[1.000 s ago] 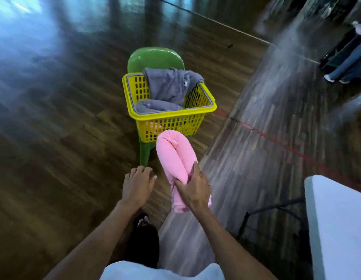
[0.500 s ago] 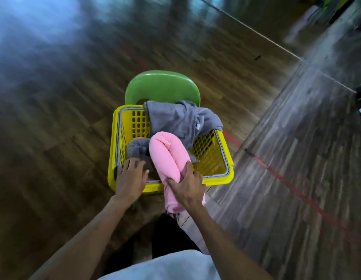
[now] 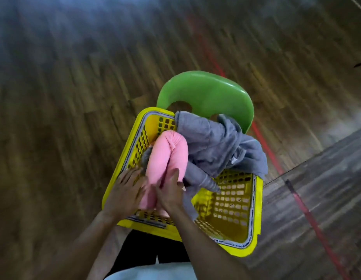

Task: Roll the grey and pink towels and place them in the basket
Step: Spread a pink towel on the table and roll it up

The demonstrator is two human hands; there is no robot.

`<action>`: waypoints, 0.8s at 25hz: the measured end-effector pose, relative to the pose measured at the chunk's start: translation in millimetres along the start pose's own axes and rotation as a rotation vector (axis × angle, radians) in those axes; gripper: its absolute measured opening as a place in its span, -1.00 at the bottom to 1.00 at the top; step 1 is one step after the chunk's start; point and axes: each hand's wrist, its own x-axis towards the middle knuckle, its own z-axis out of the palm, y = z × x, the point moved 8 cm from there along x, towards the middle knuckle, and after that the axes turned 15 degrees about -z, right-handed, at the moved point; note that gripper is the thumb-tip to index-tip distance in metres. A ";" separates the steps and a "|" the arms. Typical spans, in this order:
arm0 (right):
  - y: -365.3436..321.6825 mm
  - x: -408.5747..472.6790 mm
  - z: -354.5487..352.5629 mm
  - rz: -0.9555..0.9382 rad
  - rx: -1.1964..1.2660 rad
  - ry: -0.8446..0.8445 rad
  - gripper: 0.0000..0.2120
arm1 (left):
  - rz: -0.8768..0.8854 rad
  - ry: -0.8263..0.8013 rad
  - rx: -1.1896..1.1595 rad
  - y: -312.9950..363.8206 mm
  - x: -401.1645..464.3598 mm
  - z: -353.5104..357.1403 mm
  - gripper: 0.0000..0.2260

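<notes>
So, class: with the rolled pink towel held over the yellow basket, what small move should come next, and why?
Probably lower the pink towel onto the basket floor and let go. The right hand grips its near end, the left hand steadies it, and it already sits inside the rim beside the grey towel.

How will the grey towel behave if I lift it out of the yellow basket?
The grey towel is probably floppy: it lies bunched, draped over the basket rim. It would likely sag and unfold, since no roll is visible in it. It seems light, as the basket sits level on the green chair.
</notes>
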 end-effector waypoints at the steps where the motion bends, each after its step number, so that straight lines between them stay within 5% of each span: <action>1: 2.6 3.3 15.3 0.022 0.013 -0.056 -0.05 | -0.006 0.000 -0.019 -0.8 2.4 0.6 -0.70; 8: 4.6 9.3 46.1 0.109 0.008 -0.056 0.07 | -0.002 0.024 -0.047 -2.2 2.7 5.1 -0.70; 13: 8.8 1.4 20.0 0.162 0.038 0.004 -0.13 | 0.003 -0.012 -0.030 1.1 3.4 0.1 -0.67; 20: 13.6 7.3 -104.3 -0.016 -0.222 0.245 -0.45 | 0.155 0.038 -0.112 84.3 83.8 -37.0 -0.69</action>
